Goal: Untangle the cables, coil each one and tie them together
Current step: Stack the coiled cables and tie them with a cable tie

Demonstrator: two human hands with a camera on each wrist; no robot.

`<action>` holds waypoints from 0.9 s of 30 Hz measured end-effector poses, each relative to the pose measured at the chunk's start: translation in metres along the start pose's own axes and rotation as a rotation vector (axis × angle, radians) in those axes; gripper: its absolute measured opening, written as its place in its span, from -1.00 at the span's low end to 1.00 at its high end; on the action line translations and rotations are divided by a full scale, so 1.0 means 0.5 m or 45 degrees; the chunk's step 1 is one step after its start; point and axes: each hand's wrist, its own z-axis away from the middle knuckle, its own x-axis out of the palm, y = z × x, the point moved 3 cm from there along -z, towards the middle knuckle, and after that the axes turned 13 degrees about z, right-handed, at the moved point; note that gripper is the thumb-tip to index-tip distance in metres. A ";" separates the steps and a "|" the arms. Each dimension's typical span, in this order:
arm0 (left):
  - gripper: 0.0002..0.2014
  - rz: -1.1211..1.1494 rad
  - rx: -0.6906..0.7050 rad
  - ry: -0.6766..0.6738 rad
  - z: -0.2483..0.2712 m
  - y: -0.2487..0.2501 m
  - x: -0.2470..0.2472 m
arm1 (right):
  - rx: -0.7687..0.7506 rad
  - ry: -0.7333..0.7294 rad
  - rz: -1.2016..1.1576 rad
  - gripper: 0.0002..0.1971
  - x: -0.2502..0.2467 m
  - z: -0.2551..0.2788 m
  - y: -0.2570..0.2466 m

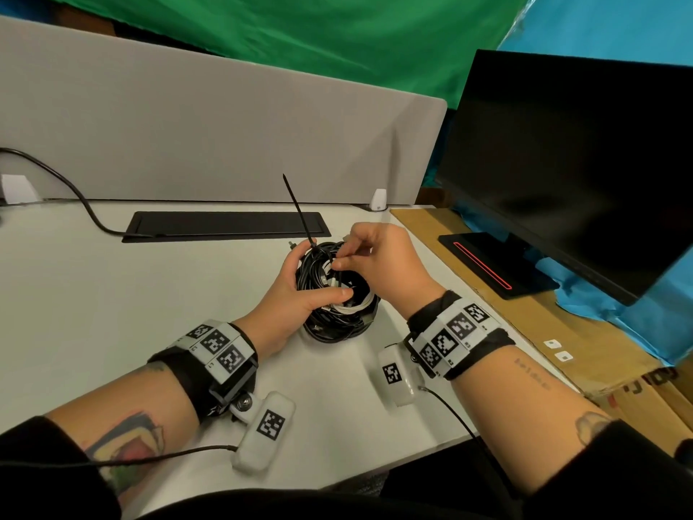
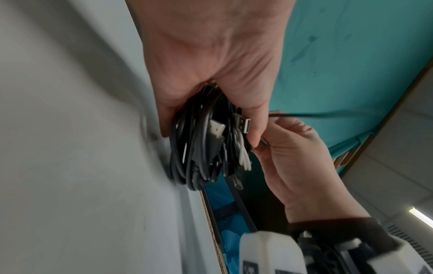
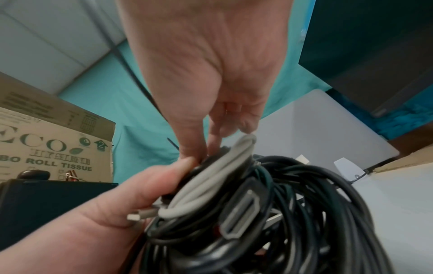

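A thick bundle of coiled cables [image 1: 333,290], mostly black with a few white loops and bare metal plugs showing, rests on the white desk [image 1: 112,294] in front of the black cable tray [image 1: 225,226]. The left hand [image 1: 300,283] grips the bundle's near-left side, thumb over the white loops. The right hand [image 1: 378,257] pinches the bundle's top, where a black zip tie [image 1: 298,212] sticks up toward the tray.
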 end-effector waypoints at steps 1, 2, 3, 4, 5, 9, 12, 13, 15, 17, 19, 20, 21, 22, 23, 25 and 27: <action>0.06 0.008 0.006 0.002 0.000 0.000 0.001 | -0.032 -0.013 -0.018 -0.84 0.003 -0.001 0.000; 0.05 0.013 0.011 0.006 0.000 0.000 0.002 | -0.069 -0.022 0.013 -0.83 0.004 -0.002 -0.001; 0.05 0.022 0.010 0.011 0.000 0.000 0.002 | -0.104 -0.035 0.059 -0.81 0.004 -0.003 -0.001; 0.06 0.035 0.004 0.017 0.000 0.001 0.002 | -0.118 -0.048 0.092 -0.77 0.004 -0.002 0.000; 0.07 0.051 -0.007 0.025 -0.001 0.002 0.002 | -0.123 -0.068 0.114 -0.73 0.003 -0.002 0.000; 0.11 0.105 -0.055 0.046 -0.002 0.006 0.000 | -0.162 -0.296 0.345 -0.65 0.015 -0.002 -0.004; 0.10 0.083 -0.060 0.039 0.001 0.010 0.006 | -0.155 -0.229 0.354 -0.68 0.018 -0.004 -0.006; 0.10 0.081 -0.062 0.040 0.002 0.010 0.008 | -0.155 -0.190 0.318 -0.71 0.018 -0.002 -0.006; 0.07 0.105 -0.071 0.066 0.004 0.011 0.009 | -0.145 -0.114 0.224 -0.86 0.021 0.004 -0.001; 0.04 0.138 -0.069 0.111 0.006 0.014 0.010 | -0.095 -0.061 0.127 -0.95 0.020 0.011 0.004; 0.08 0.182 -0.092 0.148 0.005 0.016 0.012 | -0.054 -0.026 0.090 -0.90 0.016 0.011 0.008; 0.11 0.222 -0.127 0.165 0.005 0.015 0.013 | -0.040 -0.029 0.089 -0.89 0.013 0.007 0.008; 0.11 0.271 -0.170 0.180 0.004 0.014 0.015 | -0.028 -0.054 0.091 -0.86 0.007 0.002 0.007; 0.08 0.315 -0.209 0.191 0.004 0.013 0.017 | -0.023 -0.097 0.083 -0.81 0.002 -0.005 0.006; 0.03 0.353 -0.242 0.199 0.002 0.011 0.020 | -0.023 -0.146 0.075 -0.73 -0.003 -0.010 0.002; -0.01 0.407 -0.280 0.219 0.001 0.015 0.023 | -0.020 -0.208 0.090 -0.62 -0.013 -0.019 -0.008; -0.03 0.444 -0.289 0.228 -0.001 0.024 0.025 | -0.002 -0.250 0.095 -0.60 -0.017 -0.027 -0.015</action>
